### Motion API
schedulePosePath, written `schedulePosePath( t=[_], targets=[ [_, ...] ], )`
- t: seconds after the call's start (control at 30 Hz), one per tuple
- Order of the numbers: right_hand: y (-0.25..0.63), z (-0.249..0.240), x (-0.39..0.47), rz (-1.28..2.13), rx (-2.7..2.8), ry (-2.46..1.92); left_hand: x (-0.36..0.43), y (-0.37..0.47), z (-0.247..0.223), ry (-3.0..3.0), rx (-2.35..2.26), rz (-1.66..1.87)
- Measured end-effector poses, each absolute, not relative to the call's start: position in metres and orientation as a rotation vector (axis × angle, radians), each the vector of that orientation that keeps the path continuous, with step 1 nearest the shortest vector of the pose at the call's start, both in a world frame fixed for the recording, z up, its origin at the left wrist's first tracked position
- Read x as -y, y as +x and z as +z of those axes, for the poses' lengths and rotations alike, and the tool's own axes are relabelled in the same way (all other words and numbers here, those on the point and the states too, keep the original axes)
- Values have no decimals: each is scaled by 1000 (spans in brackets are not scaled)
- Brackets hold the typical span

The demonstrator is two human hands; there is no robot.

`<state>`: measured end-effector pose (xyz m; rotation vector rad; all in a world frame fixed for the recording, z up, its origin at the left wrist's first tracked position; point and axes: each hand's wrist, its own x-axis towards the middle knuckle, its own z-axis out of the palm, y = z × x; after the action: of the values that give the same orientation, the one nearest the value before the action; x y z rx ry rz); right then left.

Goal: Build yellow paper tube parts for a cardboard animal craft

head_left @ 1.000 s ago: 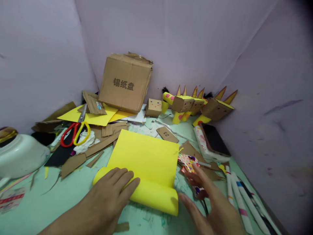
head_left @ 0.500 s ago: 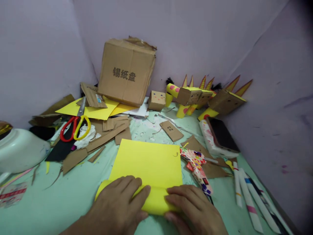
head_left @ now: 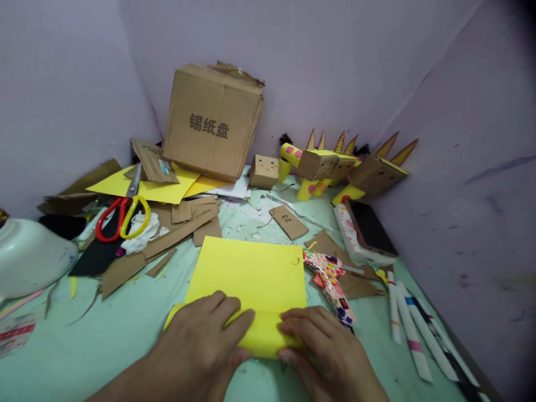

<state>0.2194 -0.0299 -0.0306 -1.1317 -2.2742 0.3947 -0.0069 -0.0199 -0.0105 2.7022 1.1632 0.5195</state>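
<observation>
A sheet of yellow paper (head_left: 251, 273) lies on the green table cover, its near edge curled into a roll. My left hand (head_left: 205, 335) grips the left part of the roll, fingers on top and thumb at the near side. On the right part, my right hand (head_left: 322, 346) holds the roll in the same way, fingers bent over it. Between the two hands a stretch of the roll shows; its ends are partly hidden by the hands. The flat part of the sheet reaches away from me, beside a flower-patterned glue gun (head_left: 330, 279).
Red-and-yellow-handled scissors (head_left: 125, 215) lie among cardboard scraps at left, near a white bottle (head_left: 31, 257). A cardboard box (head_left: 213, 123) stands at the back. Giraffe-like paper figures (head_left: 322, 164), a phone (head_left: 372, 230) and several markers (head_left: 412, 329) are on the right.
The view has shifted slightly, so the scene sits a little further left. Both hands keep hold of the paper roll, which has barely changed.
</observation>
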Motion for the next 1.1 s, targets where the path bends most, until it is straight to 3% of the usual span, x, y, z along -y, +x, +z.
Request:
schedulePosePath(
  t=[1.1],
  targets=[
    [217,-27,20,584,2307,-1243,4,-3,16,2441,-1243,61]
  ],
)
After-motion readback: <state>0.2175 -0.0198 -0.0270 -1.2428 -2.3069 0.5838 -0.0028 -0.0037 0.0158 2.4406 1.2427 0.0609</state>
